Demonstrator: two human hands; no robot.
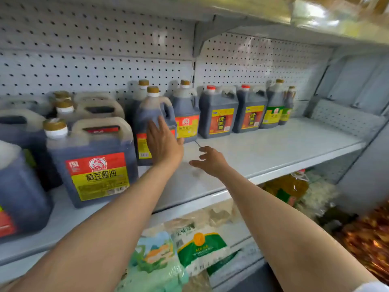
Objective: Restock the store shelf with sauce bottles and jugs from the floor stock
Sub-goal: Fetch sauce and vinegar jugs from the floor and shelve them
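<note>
A white metal shelf (273, 148) runs across the view, its front edge slanting down from the right end toward the lower left corner. Behind it stands a white pegboard back panel (94, 66) dotted with rows of small dark holes, split by a vertical upright (193, 70) with a bracket at its top. A second shelf (242, 15) overhangs from above, its underside pale grey. At the right end a perforated side panel (345, 119) closes the bay, and beyond it rises a plain grey wall (362, 81). Light is even and bright, with soft shadows along the back edge of the shelf.
</note>
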